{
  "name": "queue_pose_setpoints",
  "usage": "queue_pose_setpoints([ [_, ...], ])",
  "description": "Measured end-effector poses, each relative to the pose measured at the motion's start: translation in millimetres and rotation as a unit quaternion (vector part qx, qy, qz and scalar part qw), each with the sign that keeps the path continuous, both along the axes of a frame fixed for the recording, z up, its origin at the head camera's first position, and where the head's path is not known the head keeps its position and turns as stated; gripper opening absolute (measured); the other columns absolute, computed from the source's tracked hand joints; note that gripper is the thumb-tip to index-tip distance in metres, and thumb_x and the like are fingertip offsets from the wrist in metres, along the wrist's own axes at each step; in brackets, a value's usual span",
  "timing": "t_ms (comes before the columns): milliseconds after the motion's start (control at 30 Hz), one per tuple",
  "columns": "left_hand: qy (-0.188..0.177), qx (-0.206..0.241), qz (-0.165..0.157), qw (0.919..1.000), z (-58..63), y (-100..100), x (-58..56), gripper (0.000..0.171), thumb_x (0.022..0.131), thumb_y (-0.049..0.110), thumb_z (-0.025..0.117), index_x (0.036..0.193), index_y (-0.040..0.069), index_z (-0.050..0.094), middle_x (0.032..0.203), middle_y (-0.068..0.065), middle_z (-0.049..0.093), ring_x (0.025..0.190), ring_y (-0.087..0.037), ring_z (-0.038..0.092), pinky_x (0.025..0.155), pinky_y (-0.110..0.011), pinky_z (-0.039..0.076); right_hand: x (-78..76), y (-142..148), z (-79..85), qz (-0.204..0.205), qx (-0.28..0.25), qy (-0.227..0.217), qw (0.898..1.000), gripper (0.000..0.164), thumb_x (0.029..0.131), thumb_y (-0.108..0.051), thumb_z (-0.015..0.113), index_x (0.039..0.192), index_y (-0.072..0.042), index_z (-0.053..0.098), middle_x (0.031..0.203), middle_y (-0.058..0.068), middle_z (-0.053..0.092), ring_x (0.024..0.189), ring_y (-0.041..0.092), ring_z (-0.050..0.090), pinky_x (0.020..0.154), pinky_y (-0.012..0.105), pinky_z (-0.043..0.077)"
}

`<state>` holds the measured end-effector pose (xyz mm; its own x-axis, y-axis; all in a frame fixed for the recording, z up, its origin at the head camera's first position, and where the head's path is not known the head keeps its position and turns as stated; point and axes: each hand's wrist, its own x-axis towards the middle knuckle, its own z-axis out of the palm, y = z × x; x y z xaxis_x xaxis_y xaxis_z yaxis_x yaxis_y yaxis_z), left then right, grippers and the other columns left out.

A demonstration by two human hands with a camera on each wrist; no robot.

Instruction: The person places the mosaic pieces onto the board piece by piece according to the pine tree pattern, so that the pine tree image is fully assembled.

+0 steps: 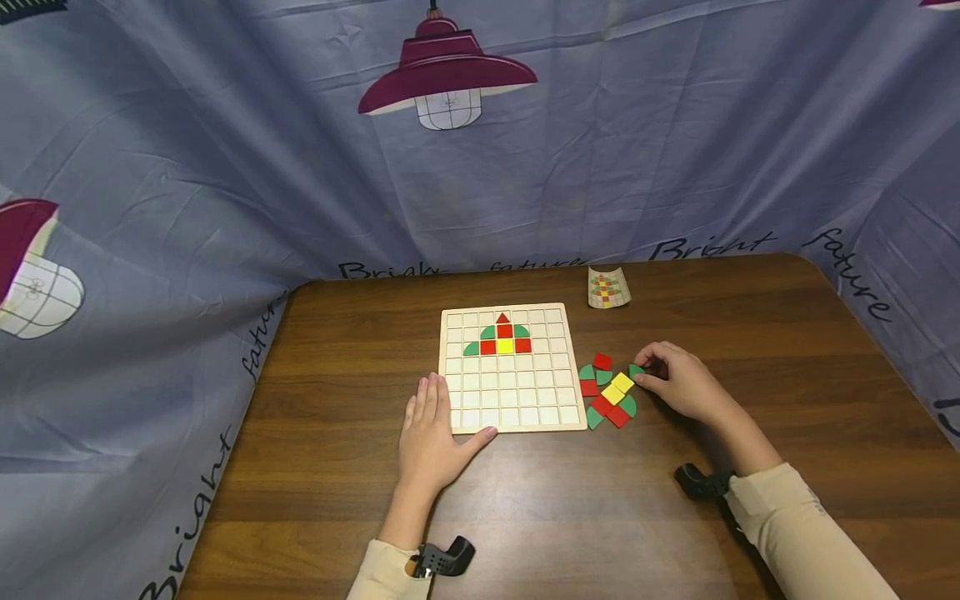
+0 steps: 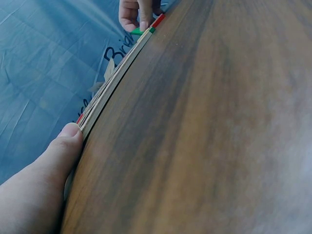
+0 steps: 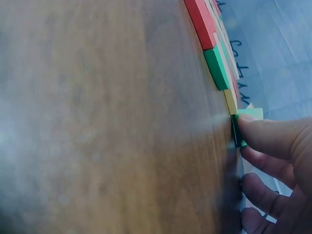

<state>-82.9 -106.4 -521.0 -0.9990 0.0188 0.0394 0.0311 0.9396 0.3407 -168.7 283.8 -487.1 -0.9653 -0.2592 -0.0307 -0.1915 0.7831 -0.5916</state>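
A square wooden grid board (image 1: 517, 400) lies on the table, with red, green and yellow tiles set in its upper middle: a red triangle on top, a red square below it, a yellow square (image 1: 506, 346) under that, and green quarter-rounds at the sides. My left hand (image 1: 429, 442) rests at the board's near left corner, fingers straight along the left edge and thumb on the near edge. To the right of the board, my right hand (image 1: 684, 385) pinches a green quarter-round tile (image 3: 252, 113) between thumb and forefinger, at the edge of the loose tiles.
Loose red squares (image 1: 602, 361), yellow squares (image 1: 618, 387) and green quarter-rounds (image 1: 628, 406) lie in a group beside the board's right edge. A small curled card (image 1: 608, 289) with a printed tile pattern sits farther back. A printed curtain (image 1: 637, 150) hangs behind the wooden table (image 1: 330, 500).
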Motion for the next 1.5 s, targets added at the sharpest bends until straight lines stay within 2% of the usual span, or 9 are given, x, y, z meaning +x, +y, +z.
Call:
queue_pose_setpoints([
  [200, -0.001, -0.003, 0.001, 1.0, -0.4, -1, -0.6, 0.12, 0.078, 0.087, 0.046, 0.158, 0.002, 0.015, 0.167, -0.013, 0.014, 0.156, -0.025, 0.009, 0.127, -0.043, 0.012, -4.4, 0, 0.9, -0.011, -0.021, 0.004, 1.0, 0.019, 0.095, -0.015, 0.067, 0.111, -0.008, 0.059, 0.092, 0.007, 0.06, 0.078, 0.019, 0.053, 0.065, 0.024, 0.043],
  [367, -0.002, -0.004, 0.0, 1.0, -0.2, -1, -0.7, 0.121, 0.078, 0.087, 0.046, 0.158, 0.002, 0.015, 0.167, -0.013, 0.015, 0.156, -0.025, 0.009, 0.127, -0.043, 0.012, -10.1, -12, 7.1, -0.014, -0.024, 0.015, 0.999, 0.024, 0.097, -0.015, 0.064, 0.119, -0.009, 0.059, 0.092, 0.006, 0.056, 0.081, 0.021, 0.054, 0.068, 0.027, 0.044],
  [600, 0.0, -0.001, 0.0, 1.0, 0.6, 0, -0.5, 0.12, 0.079, 0.087, 0.046, 0.158, 0.002, 0.016, 0.167, -0.013, 0.015, 0.156, -0.026, 0.01, 0.127, -0.043, 0.013, -21.8, -44, 15.6, 0.003, -0.047, -0.003, 0.999, 0.025, 0.098, -0.014, 0.062, 0.122, -0.008, 0.062, 0.092, 0.007, 0.056, 0.081, 0.023, 0.052, 0.068, 0.031, 0.044],
  [833, 0.001, -0.003, -0.003, 1.0, 0.7, 1, -1.9, 0.12, 0.078, 0.088, 0.044, 0.158, 0.003, 0.016, 0.167, -0.012, 0.015, 0.156, -0.025, 0.01, 0.127, -0.044, 0.013, -32.4, -83, 17.2, 0.026, -0.069, -0.035, 0.997, 0.022, 0.099, -0.018, 0.061, 0.12, -0.012, 0.062, 0.091, 0.005, 0.055, 0.072, 0.021, 0.051, 0.058, 0.029, 0.042],
  [967, -0.001, -0.004, -0.002, 1.0, 1.0, 1, -2.0, 0.12, 0.078, 0.088, 0.044, 0.158, 0.003, 0.016, 0.167, -0.012, 0.015, 0.156, -0.025, 0.01, 0.127, -0.044, 0.013, -38.5, -104, 16.8, 0.039, -0.061, -0.041, 0.997, 0.021, 0.098, -0.019, 0.062, 0.118, -0.014, 0.062, 0.09, 0.005, 0.057, 0.068, 0.02, 0.05, 0.057, 0.03, 0.042],
  [1133, -0.002, -0.005, -0.002, 1.0, 0.4, 2, -1.6, 0.12, 0.078, 0.088, 0.044, 0.158, 0.003, 0.016, 0.167, -0.012, 0.014, 0.156, -0.025, 0.009, 0.127, -0.043, 0.013, -44.1, -124, 15.1, 0.037, -0.027, -0.04, 0.998, 0.018, 0.098, -0.022, 0.063, 0.116, -0.018, 0.063, 0.091, 0.003, 0.062, 0.069, 0.019, 0.052, 0.061, 0.031, 0.043],
  [1500, -0.008, -0.007, 0.0, 0.9999, 0.8, 0, -1.1, 0.121, 0.078, 0.089, 0.043, 0.158, 0.003, 0.015, 0.167, -0.011, 0.014, 0.156, -0.024, 0.008, 0.127, -0.043, 0.013, -47.2, -142, 13.2, 0.029, 0.002, -0.008, 1.0, 0.017, 0.095, -0.021, 0.068, 0.112, -0.02, 0.069, 0.089, -0.001, 0.064, 0.07, 0.018, 0.053, 0.063, 0.031, 0.043],
])
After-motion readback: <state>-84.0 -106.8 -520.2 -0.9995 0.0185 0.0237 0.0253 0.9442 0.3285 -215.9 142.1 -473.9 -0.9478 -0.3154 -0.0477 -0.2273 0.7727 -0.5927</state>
